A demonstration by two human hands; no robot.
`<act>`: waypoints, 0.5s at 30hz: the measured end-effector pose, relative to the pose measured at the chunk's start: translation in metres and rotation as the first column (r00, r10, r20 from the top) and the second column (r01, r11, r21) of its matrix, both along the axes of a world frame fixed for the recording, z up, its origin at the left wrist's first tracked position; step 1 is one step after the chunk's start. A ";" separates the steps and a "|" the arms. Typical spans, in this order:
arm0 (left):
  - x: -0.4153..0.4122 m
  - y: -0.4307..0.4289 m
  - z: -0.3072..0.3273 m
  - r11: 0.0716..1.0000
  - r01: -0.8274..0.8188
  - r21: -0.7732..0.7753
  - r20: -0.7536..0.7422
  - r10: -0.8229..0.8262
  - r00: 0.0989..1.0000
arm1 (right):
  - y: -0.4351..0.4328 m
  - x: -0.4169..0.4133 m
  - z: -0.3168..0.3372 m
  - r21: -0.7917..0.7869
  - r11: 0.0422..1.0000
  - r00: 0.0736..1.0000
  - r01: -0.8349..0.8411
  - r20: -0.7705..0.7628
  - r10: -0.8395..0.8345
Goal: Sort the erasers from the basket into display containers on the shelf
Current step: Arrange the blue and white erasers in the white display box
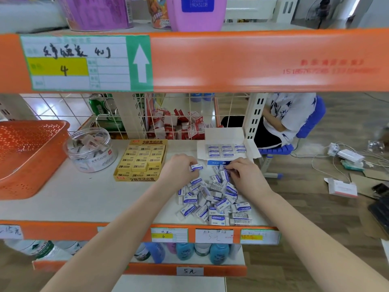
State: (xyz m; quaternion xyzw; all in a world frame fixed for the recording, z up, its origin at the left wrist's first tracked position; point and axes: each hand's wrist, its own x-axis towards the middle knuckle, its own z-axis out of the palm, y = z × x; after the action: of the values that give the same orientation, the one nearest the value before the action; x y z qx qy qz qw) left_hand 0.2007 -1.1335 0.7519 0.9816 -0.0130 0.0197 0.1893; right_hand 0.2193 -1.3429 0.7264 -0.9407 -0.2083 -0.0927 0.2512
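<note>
Left hand (179, 168): held over the shelf (84, 199), just left of the heap. Its grip is clamped on one blue-and-white eraser (197, 167), which is pinched between thumb and fingertips and raised clear of the rest.
Right hand (245, 175): laid on the far edge of the heap. Its grip is closed on a second eraser (225, 174), with the fingers curled round it.
Loose erasers (214, 199): a heap of blue-and-white wrapped pieces is spread on the white shelf near its front edge, mostly under and before the right hand.
White display box (226, 149): seen open at the back right of the shelf with its flap up. It is partly filled with rows of the same erasers.
Yellow 2B box (141, 161): set just left of the left hand and packed with yellow erasers in rows.
Clear tub (90, 151): placed left of the yellow box, with mixed pieces seen inside.
Orange basket (31, 152): parked at the far left end of the shelf.
Seated person (290, 116): glimpsed on a blue chair beyond the shelf upright.
</note>
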 end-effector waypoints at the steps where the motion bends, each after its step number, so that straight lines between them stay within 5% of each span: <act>1: 0.000 0.001 0.000 1.000 0.009 -0.019 0.012 -0.009 1.000 | -0.001 0.002 0.004 0.025 1.000 0.999 0.014 -0.039 -0.013; 4: 0.003 0.001 0.005 0.996 0.031 -0.087 0.055 -0.026 0.998 | -0.006 0.007 0.023 0.148 0.988 0.990 0.039 -0.138 -0.018; 8: 0.014 -0.007 0.018 0.987 0.056 -0.148 0.093 -0.042 0.995 | -0.017 0.024 0.047 0.131 0.991 0.998 0.013 -0.069 -0.004; 15: 0.047 -0.032 0.023 0.981 0.177 -0.079 0.015 -0.177 0.984 | -0.023 0.064 0.060 -0.341 0.940 0.986 -0.024 -0.161 -0.033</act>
State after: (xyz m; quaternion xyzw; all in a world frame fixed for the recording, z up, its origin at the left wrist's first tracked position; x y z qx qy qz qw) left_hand 0.2479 -1.1651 0.7749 0.9682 -0.1002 0.0073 0.2293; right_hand 0.2837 -1.3660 0.7863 -0.9749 -0.1976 0.0219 0.1003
